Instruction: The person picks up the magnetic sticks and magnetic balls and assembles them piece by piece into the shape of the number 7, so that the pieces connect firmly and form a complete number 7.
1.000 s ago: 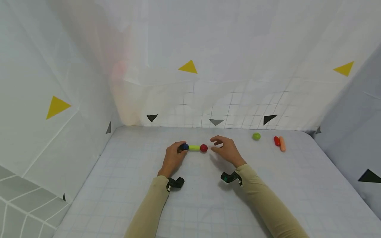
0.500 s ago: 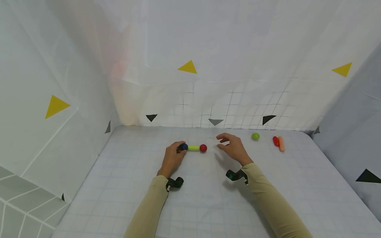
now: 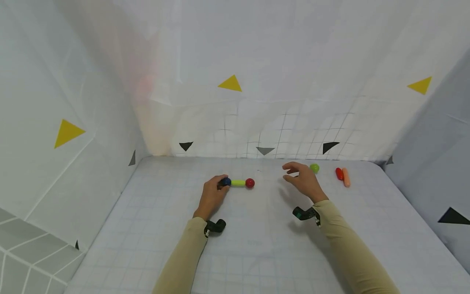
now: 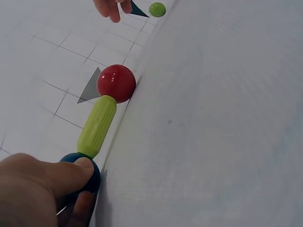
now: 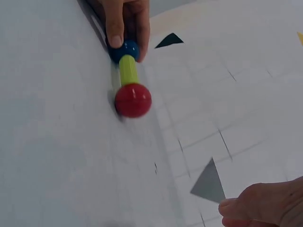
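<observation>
My left hand (image 3: 213,195) pinches a blue ball (image 3: 226,182) between thumb and fingers on the table. A ribbed yellow-green rod (image 3: 238,183) extends from that ball to a glossy red ball (image 3: 250,183), the three joined in a straight line. In the left wrist view the thumb lies over the blue ball (image 4: 95,176) and partly hides it. My right hand (image 3: 302,179) is above the table to the right, fingers loosely bent with a gap to the thumb and nothing between them. Just beyond its knuckles sits a small green ball (image 3: 314,168).
At the table's back right lie a short red piece (image 3: 339,174) and, touching it, an orange rod (image 3: 346,177). White sheeting (image 3: 293,61) with yellow and dark triangles hangs behind and at both sides of the gridded white table (image 3: 253,253).
My right hand has moved away from the red ball, to the right towards the green ball. The left hand and the joined toy pieces stay in place.
</observation>
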The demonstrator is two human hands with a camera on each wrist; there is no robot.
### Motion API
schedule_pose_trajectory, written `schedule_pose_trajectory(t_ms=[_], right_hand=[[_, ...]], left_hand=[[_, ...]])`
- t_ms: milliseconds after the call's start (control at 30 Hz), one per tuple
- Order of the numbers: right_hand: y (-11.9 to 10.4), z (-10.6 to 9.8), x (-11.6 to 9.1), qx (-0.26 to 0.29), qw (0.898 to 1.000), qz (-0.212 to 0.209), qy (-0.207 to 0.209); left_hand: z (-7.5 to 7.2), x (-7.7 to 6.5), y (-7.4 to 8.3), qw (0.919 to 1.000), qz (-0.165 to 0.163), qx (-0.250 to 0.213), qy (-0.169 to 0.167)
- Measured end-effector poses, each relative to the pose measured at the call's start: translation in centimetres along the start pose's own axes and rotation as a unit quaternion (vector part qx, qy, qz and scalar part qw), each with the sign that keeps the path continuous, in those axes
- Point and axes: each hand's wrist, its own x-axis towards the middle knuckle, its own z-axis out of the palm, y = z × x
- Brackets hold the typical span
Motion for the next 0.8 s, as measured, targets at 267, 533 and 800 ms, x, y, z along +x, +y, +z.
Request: schedule_pose_trajectory(t_ms=[267,533,800], right_hand=[[1.5,-2.1,-0.4,-0.023,0.999,0.018,0.015],[2.6,-4.2,-0.6,-0.039,0.998,0.027,0.03],[4.9,-7.2,-0.8,-0.08,0.995,0.034,0.049]], left_hand=[[-0.3,0.0,-0.1,1.0,0.001,-0.006,0.004],[-0.3,-0.2,-0.1,0.9998,-0.011,-0.015,0.005],[-0.3,-0.2,-0.1,0.9998,-0.012,-0.017,0.005]])
